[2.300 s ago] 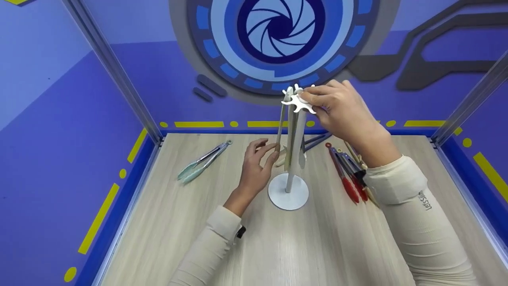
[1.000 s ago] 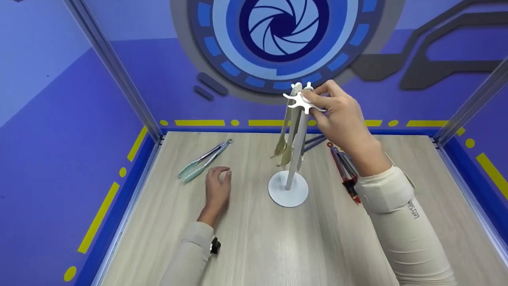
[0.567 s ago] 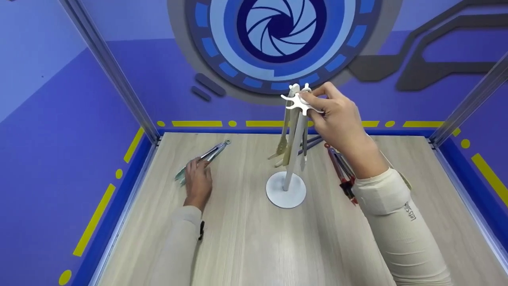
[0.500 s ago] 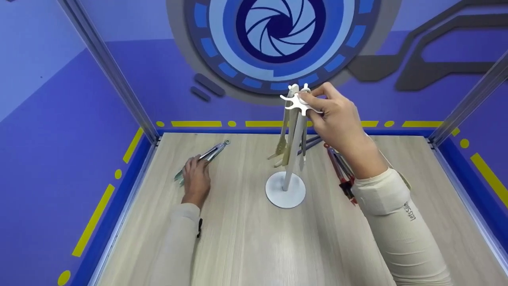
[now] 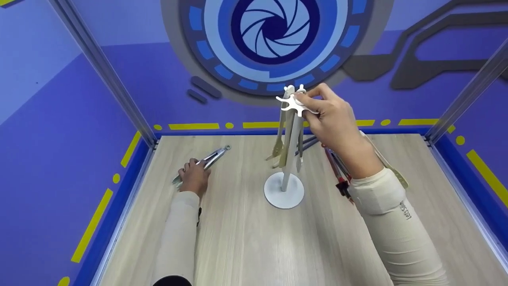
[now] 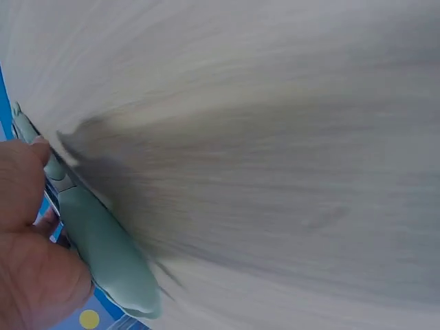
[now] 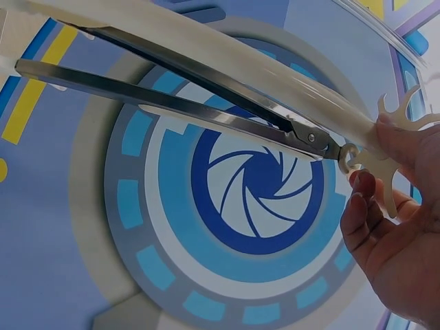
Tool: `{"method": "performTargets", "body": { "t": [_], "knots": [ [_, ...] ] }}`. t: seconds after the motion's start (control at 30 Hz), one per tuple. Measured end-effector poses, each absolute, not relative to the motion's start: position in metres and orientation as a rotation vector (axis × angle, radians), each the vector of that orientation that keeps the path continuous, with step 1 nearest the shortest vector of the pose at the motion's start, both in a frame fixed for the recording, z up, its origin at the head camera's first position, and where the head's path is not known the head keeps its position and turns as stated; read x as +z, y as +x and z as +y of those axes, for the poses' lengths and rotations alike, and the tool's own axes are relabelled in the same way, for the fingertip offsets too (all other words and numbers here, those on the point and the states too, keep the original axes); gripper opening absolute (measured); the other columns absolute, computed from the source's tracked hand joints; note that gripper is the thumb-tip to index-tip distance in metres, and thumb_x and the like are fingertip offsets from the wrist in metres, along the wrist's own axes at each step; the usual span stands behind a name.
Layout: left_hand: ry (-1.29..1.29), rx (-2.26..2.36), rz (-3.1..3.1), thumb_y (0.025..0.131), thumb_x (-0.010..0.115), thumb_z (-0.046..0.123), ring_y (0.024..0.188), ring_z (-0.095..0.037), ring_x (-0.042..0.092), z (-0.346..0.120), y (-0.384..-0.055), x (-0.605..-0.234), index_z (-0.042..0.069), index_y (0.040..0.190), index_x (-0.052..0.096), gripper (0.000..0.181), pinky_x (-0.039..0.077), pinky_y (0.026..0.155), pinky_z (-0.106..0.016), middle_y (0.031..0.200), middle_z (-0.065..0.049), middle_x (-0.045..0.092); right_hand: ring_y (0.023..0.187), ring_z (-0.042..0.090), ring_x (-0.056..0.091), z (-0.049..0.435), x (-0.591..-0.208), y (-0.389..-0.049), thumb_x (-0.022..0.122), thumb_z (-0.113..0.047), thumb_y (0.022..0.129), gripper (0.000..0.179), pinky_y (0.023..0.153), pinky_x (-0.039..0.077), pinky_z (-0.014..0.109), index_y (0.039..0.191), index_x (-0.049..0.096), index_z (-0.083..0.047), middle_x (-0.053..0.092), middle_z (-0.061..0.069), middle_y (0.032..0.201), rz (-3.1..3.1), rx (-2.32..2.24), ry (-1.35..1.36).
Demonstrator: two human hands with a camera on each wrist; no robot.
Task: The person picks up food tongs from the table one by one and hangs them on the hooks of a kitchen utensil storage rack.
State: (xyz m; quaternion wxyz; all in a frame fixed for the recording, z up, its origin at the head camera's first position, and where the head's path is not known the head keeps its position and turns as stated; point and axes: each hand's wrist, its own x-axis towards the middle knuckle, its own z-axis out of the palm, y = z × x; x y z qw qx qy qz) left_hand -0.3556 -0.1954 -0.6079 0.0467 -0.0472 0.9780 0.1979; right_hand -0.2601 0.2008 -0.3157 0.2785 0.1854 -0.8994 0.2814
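In the head view my left hand [image 5: 194, 176] is over the mint-tipped metal tongs [image 5: 216, 156] at the table's left. The left wrist view shows its thumb and fingers around the tongs near a mint-green head [image 6: 113, 251]. My right hand [image 5: 331, 117] pinches the top of a white utensil stand [image 5: 283, 194] with a round base and a star-shaped hook crown [image 5: 293, 104]. Olive-coloured utensils [image 5: 278, 147] hang from the crown's left and back. In the right wrist view a pair of metal tongs [image 7: 227, 120] hangs by its ring just beside the right fingers.
Red-tipped tongs [image 5: 332, 163] lie on the table right of the stand, partly under the right forearm. An olive-headed utensil [image 5: 399, 178] shows beyond that forearm. Dark grey handles [image 5: 310, 142] lie behind the stand. Blue panels and metal posts [image 5: 99, 67] enclose the table.
My left hand has left a hanging olive utensil beside the stand, moved left and down, and taken hold of the mint-tipped tongs. The hook crown has turned slightly under my right hand.
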Motion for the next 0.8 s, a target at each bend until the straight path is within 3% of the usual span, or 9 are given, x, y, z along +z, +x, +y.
{"method": "performTargets", "body": {
  "t": [0.13,0.4,0.8],
  "knots": [
    [-0.148,0.485,3.001,0.111,0.057,0.030,0.138,-0.042,0.045,-0.1958,-0.3559,-0.6126,0.015,0.157,0.051,0.048,0.028,0.119,-0.067,0.146,-0.020,0.050,0.069,0.026,0.057,0.2002,-0.3163,-0.2606,0.069,-0.007,0.101,0.040,0.062,0.038,0.032,0.133,0.076,-0.028,0.068,0.010,0.119,-2.402,0.758,0.511],
    [-0.154,0.524,2.990,0.112,0.056,0.030,0.135,-0.043,0.045,-0.1985,-0.3549,-0.6161,0.015,0.155,0.052,0.046,0.026,0.119,-0.069,0.143,-0.020,0.051,0.072,0.023,0.058,0.2004,-0.3184,-0.2606,0.070,-0.008,0.101,0.041,0.062,0.037,0.027,0.135,0.075,-0.032,0.068,0.008,0.120,-2.412,0.790,0.486],
    [-0.136,0.524,3.029,0.111,0.058,0.029,0.135,-0.044,0.046,-0.1935,-0.3469,-0.6135,0.015,0.157,0.052,0.048,0.026,0.115,-0.070,0.144,-0.022,0.052,0.080,0.025,0.064,0.2003,-0.3193,-0.2600,0.070,-0.011,0.102,0.040,0.065,0.044,0.032,0.136,0.074,-0.031,0.068,0.007,0.120,-2.399,0.805,0.474]
  ]
}}
